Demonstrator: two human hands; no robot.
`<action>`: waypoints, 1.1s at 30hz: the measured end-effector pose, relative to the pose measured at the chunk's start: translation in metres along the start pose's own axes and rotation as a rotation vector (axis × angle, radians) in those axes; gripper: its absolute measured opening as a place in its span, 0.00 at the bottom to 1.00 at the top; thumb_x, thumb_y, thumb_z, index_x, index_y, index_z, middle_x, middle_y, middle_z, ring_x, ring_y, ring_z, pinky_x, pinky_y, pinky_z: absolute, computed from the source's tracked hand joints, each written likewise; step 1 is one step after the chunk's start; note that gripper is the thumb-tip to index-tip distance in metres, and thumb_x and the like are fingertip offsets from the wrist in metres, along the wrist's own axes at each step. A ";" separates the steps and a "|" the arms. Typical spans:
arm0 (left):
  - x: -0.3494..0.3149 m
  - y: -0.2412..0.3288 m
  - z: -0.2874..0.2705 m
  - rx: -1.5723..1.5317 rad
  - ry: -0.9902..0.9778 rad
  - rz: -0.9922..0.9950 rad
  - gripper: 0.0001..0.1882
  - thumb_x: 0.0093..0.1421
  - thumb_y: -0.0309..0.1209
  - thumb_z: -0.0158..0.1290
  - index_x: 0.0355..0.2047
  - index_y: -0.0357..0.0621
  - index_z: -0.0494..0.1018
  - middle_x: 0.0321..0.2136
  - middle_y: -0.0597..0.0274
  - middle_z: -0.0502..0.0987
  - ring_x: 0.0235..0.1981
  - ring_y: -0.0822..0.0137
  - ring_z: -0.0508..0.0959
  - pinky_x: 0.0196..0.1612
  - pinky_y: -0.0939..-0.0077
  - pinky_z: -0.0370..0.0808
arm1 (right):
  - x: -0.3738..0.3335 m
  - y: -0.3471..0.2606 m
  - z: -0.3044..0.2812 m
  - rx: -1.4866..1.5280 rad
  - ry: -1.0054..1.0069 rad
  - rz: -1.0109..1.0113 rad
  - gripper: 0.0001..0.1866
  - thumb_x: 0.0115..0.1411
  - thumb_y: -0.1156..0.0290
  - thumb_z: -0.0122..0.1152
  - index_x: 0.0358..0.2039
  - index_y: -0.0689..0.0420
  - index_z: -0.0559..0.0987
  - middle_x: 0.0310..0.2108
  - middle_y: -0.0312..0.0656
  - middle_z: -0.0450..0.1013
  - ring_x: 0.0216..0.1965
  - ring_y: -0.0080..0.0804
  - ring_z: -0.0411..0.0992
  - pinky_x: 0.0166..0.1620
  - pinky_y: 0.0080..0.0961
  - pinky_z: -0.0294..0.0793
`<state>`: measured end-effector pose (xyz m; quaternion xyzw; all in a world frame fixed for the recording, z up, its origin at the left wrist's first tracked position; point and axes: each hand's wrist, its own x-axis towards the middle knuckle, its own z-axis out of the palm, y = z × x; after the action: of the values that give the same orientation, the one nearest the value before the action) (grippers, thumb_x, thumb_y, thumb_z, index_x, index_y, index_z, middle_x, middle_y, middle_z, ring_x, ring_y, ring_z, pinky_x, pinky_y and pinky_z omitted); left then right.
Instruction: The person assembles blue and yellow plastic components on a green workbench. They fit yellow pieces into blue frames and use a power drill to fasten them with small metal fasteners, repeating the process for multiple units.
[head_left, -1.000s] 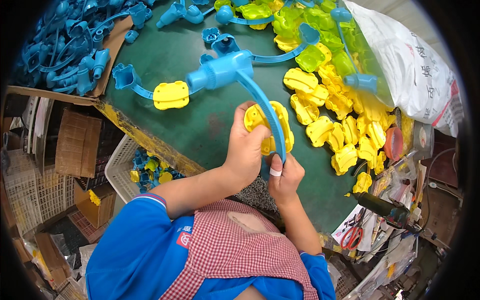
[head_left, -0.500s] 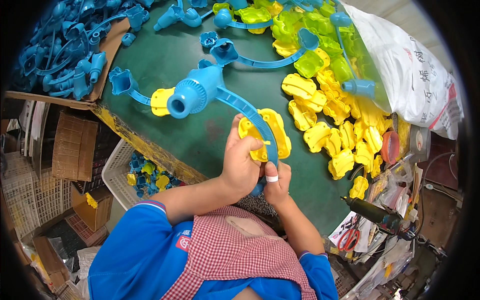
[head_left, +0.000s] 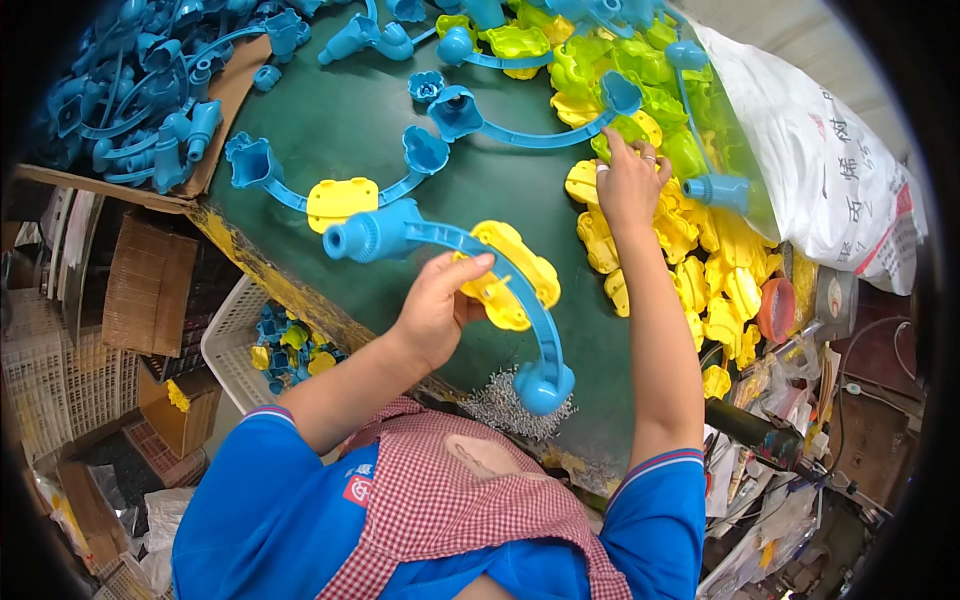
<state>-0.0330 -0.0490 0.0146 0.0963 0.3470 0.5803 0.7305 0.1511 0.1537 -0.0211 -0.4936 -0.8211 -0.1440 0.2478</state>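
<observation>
The blue arch (head_left: pixel 525 292) hangs over the green table (head_left: pixel 595 380), yellow plate (head_left: pixel 535 268) across its curve, and it's down to one hand: the left hand (head_left: pixel 435 305) alone has it pinched, thumb on top, fingers beneath. The right hand (head_left: pixel 632 185) has just let go and swung out to the yellow pile (head_left: pixel 740 290), fingertips down by a green piece (head_left: pixel 628 128); whether they grip anything, there's no telling

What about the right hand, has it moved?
Yes: across the green table, the right hand went forward and rightward, from the blue arch to the yellow pile.
</observation>
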 end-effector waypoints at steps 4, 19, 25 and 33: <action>-0.011 0.002 -0.015 0.072 0.067 -0.046 0.13 0.62 0.33 0.48 0.44 0.40 0.72 0.36 0.60 0.80 0.37 0.69 0.81 0.35 0.76 0.79 | -0.003 -0.013 -0.014 0.588 -0.104 0.223 0.23 0.53 0.76 0.61 0.51 0.54 0.73 0.38 0.41 0.74 0.37 0.32 0.71 0.39 0.31 0.70; -0.025 -0.007 -0.025 0.048 0.159 -0.065 0.16 0.65 0.35 0.44 0.50 0.40 0.66 0.39 0.55 0.78 0.36 0.64 0.82 0.28 0.76 0.81 | -0.103 -0.060 -0.040 0.488 -0.282 0.124 0.34 0.42 0.68 0.72 0.51 0.61 0.72 0.48 0.49 0.70 0.48 0.51 0.67 0.53 0.39 0.66; -0.019 -0.012 -0.005 0.222 0.203 0.070 0.22 0.68 0.42 0.39 0.58 0.45 0.60 0.49 0.56 0.74 0.45 0.64 0.79 0.38 0.71 0.82 | -0.101 -0.097 -0.124 0.729 -0.093 -0.021 0.33 0.38 0.71 0.74 0.47 0.62 0.74 0.46 0.49 0.70 0.46 0.49 0.69 0.50 0.37 0.69; -0.017 -0.010 0.013 0.303 -0.008 0.075 0.23 0.68 0.42 0.41 0.58 0.44 0.60 0.49 0.60 0.73 0.47 0.67 0.77 0.41 0.73 0.80 | -0.109 -0.095 -0.110 1.299 -0.211 0.464 0.33 0.42 0.75 0.72 0.51 0.63 0.71 0.54 0.52 0.68 0.54 0.42 0.69 0.53 0.33 0.70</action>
<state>-0.0191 -0.0646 0.0255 0.2206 0.4240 0.5477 0.6867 0.1395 -0.0248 0.0116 -0.4194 -0.6342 0.4815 0.4358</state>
